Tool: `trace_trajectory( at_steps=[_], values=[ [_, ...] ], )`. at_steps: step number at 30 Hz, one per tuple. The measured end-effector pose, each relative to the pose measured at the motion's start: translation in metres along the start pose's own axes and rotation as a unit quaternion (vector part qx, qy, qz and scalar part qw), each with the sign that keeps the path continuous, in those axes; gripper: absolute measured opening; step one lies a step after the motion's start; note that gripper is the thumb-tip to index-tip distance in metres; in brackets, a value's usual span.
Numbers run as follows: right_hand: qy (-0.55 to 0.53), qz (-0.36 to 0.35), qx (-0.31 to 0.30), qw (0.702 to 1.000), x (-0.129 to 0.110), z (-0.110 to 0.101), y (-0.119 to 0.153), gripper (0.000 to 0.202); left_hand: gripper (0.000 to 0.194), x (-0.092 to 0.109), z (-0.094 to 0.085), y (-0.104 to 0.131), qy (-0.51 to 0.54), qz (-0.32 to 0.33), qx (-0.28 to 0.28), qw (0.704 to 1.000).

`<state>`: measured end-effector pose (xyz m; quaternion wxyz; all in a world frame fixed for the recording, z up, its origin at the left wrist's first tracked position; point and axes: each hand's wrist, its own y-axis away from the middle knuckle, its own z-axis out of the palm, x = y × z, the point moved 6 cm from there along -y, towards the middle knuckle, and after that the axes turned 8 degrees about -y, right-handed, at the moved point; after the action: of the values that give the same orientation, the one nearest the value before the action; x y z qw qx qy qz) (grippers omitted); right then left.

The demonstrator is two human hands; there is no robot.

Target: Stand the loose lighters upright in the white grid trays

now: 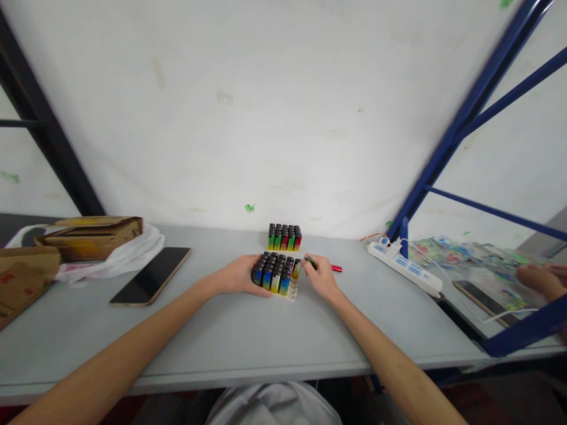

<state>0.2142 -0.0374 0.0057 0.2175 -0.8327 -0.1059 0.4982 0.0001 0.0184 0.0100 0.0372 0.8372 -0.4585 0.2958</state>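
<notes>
A white tray (292, 293) holds rows of black-topped lighters (275, 282) in blue, yellow and other colours. Some slots along its right front side hold no lighter. My left hand (243, 275) grips the tray's left side, thumb along the front and fingers partly hidden behind. Close to the right edge of the tray, my right hand (322, 276) pinches one lighter (310, 261) with a dark end and some green on it. A red lighter (336, 268) lies flat on the table just beyond my right hand.
Behind the tray stands a second block of lighters (284, 237). To the left are a phone (151, 276), cardboard boxes (93, 236) and a white plastic bag (150, 242). A power strip (405, 268) sits right, beside a blue frame (436, 150). Another person's hand (540, 282) shows far right.
</notes>
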Motion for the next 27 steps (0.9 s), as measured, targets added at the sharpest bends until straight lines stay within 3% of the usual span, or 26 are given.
trace_trajectory(
  at_steps=[5, 8, 15, 19, 27],
  values=[
    [0.014, 0.008, 0.012, 1.000, -0.009, -0.001, -0.005, 0.046, 0.081, 0.003, -0.003, 0.000, -0.015, -0.003, 0.004, 1.000],
    [0.050, -0.008, -0.002, 0.999, -0.017, -0.007, -0.005, 0.042, 0.080, 0.002, -0.004, 0.000, -0.025, -0.006, 0.005, 1.000],
    [0.159, -0.121, -0.076, 0.977, -0.038, -0.015, 0.002, 0.035, 0.080, -0.007, -0.007, 0.000, -0.020, -0.027, 0.020, 0.999],
    [0.174, -0.069, -0.133, 0.973, -0.030, -0.008, 0.004, 0.037, 0.080, -0.008, -0.006, 0.001, -0.022, -0.022, 0.023, 0.999],
    [0.141, -0.038, -0.150, 0.978, -0.008, 0.001, -0.001, 0.030, 0.077, -0.006, -0.005, 0.001, -0.031, -0.014, 0.026, 0.999]
  ],
)
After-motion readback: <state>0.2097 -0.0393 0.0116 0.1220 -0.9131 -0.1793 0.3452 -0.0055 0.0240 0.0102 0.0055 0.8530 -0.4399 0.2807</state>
